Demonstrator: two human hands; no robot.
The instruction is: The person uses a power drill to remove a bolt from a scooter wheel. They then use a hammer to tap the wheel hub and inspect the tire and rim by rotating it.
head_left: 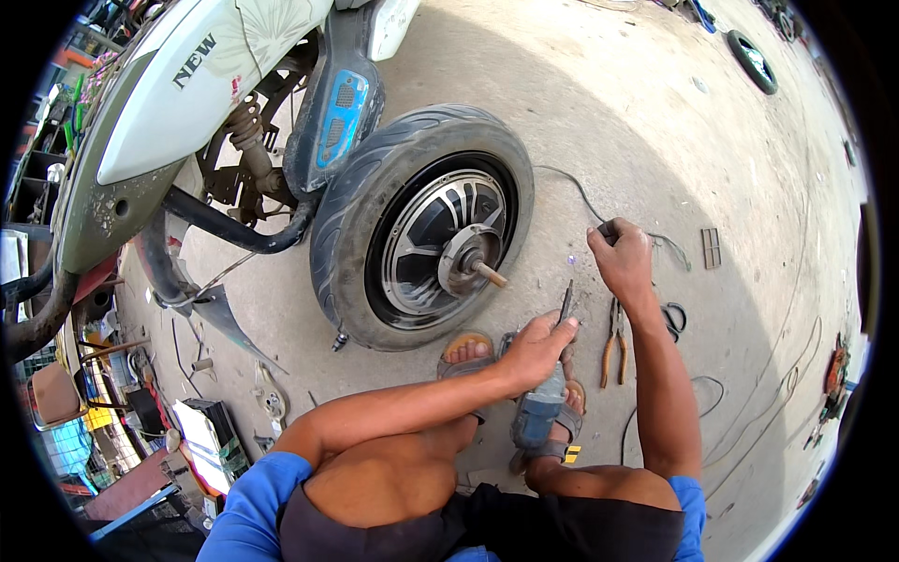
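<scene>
In my left hand [538,354] is a blue-grey power tool [539,412], its body hanging down between my feet. A slim dark bit [567,296] points up and away from the tool's far end, close to my thumb. My right hand [624,258] is raised to the right of the bit, fingers curled closed; something dark shows at the fingertips, too small to name. Ahead of my left hand a hub-motor wheel [426,245] with a black tyre leans, its axle [488,274] facing me.
Orange-handled pliers [614,348] lie below my right hand, with black-handled scissors [673,321] beside them. A thin cable [573,178] runs from behind the wheel. A white and olive scooter [169,103] stands at left. Shelves and clutter [122,421] fill the far left; a tyre [752,63] lies far right.
</scene>
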